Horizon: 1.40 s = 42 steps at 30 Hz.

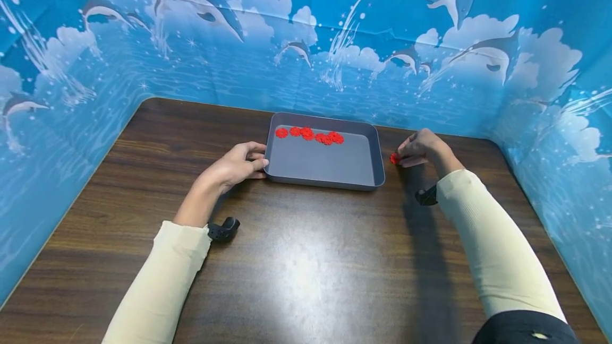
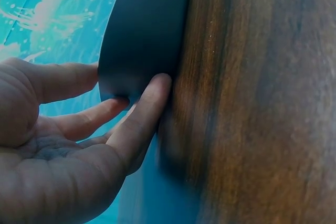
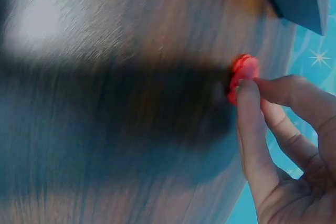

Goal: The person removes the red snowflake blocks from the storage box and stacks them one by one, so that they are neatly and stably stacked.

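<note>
A grey rectangular tray (image 1: 325, 166) lies on the table, with several red scalloped discs (image 1: 307, 133) in a rough row along its far side. At the tray's left edge, my left hand (image 1: 241, 162) grips the wall. The left wrist view shows its fingers (image 2: 149, 95) against the dark outer wall of the tray (image 2: 147, 30). To the right of the tray, my right hand (image 1: 421, 148) pinches a red scalloped piece (image 3: 245, 69) between thumb and fingertips, at or just above the tabletop. Fingers partly cover that piece, so I cannot tell whether it is one disc or more.
The brown wood-grain table (image 1: 306, 259) has rounded far corners and a bright glare spot near its middle. A blue curtain (image 1: 268, 57) printed with dolphins surrounds its back and sides. Black bands (image 1: 223, 229) are on both wrists.
</note>
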Each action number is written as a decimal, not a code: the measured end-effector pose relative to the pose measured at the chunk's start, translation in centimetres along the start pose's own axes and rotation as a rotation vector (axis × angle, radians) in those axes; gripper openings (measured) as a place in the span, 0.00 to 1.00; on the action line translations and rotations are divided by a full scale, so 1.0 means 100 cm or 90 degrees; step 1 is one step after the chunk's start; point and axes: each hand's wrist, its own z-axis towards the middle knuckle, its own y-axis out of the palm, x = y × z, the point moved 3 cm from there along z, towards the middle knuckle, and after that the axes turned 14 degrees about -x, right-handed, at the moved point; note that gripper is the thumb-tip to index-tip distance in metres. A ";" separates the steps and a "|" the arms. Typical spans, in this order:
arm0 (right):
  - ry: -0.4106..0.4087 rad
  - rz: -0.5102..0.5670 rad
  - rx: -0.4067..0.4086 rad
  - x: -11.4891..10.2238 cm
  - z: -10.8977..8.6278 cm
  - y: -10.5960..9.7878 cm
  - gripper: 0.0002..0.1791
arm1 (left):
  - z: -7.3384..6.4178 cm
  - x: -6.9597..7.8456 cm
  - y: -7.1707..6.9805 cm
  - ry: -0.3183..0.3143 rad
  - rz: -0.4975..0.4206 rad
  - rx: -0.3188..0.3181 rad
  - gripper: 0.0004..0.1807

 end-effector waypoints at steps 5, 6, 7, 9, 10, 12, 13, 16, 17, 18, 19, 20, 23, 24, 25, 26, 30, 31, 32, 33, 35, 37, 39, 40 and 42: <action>-0.017 -0.037 -0.010 -0.010 -0.006 0.002 0.13 | -0.002 0.000 0.001 -0.002 0.014 0.005 0.33; -0.026 -0.048 -0.012 -0.013 -0.007 0.002 0.14 | -0.002 0.000 0.000 -0.002 0.016 0.006 0.33; -0.034 -0.053 -0.014 -0.018 -0.009 0.002 0.14 | -0.002 0.000 0.000 -0.002 0.018 0.006 0.32; -0.054 -0.069 -0.012 -0.027 -0.014 0.002 0.13 | -0.002 0.000 0.001 0.000 0.018 0.005 0.33; -0.062 -0.077 -0.009 -0.032 -0.016 0.002 0.13 | -0.002 0.000 0.001 0.001 0.019 0.006 0.33; -0.074 -0.091 -0.001 -0.042 -0.020 0.003 0.13 | 0.000 -0.001 0.001 0.002 0.017 0.008 0.33; -0.078 -0.096 0.000 -0.045 -0.021 0.005 0.13 | 0.000 -0.001 0.001 0.002 0.018 0.007 0.33; -0.099 -0.117 0.002 -0.057 -0.022 0.011 0.15 | 0.000 -0.001 0.001 0.000 0.019 0.006 0.33; -0.104 -0.116 0.000 -0.061 -0.022 0.014 0.15 | 0.000 -0.001 0.001 -0.001 0.019 0.004 0.33; -0.111 -0.117 -0.001 -0.064 -0.021 0.017 0.15 | 0.000 -0.001 0.001 -0.001 0.019 0.004 0.33; -0.117 -0.117 -0.004 -0.068 -0.021 0.020 0.15 | 0.000 -0.001 0.000 -0.001 0.019 0.003 0.33; -0.122 -0.120 -0.004 -0.072 -0.020 0.023 0.14 | 0.000 -0.001 0.000 -0.001 0.019 0.002 0.33; -0.135 -0.112 -0.016 -0.082 -0.015 0.033 0.13 | 0.000 0.000 0.000 0.000 0.014 0.001 0.33; -0.135 -0.116 -0.020 -0.085 -0.013 0.036 0.13 | 0.000 0.000 0.000 0.000 0.015 0.001 0.33; -0.133 -0.122 -0.027 -0.088 -0.011 0.039 0.12 | 0.000 0.000 0.000 0.000 0.015 0.001 0.33; -0.130 -0.128 -0.032 -0.091 -0.008 0.043 0.12 | 0.000 0.000 0.000 -0.001 0.014 0.002 0.33; -0.101 -0.138 -0.065 -0.101 0.003 0.054 0.15 | 0.002 0.000 0.001 -0.002 0.013 0.000 0.33; -0.098 -0.142 -0.076 -0.104 0.006 0.058 0.16 | 0.002 -0.001 0.001 0.000 0.009 0.001 0.33; -0.095 -0.142 -0.086 -0.108 0.009 0.062 0.18 | 0.001 -0.001 0.000 0.001 0.008 0.002 0.33; -0.091 -0.143 -0.095 -0.111 0.012 0.065 0.20 | 0.001 -0.001 0.000 0.003 0.007 0.001 0.33; -0.086 -0.153 -0.108 -0.116 0.017 0.070 0.23 | 0.001 -0.001 0.000 0.007 0.004 0.000 0.33; -0.083 -0.171 -0.116 -0.119 0.021 0.075 0.24 | 0.001 -0.001 0.001 0.008 0.002 -0.001 0.33; -0.082 -0.192 -0.116 -0.121 0.025 0.079 0.24 | 0.002 -0.001 0.001 0.007 -0.001 0.000 0.33; -0.083 -0.202 -0.112 -0.122 0.027 0.081 0.23 | 0.002 -0.001 0.001 0.006 -0.002 0.001 0.33; -0.084 -0.219 -0.101 -0.122 0.032 0.085 0.21 | 0.002 -0.002 0.000 0.003 -0.004 0.003 0.33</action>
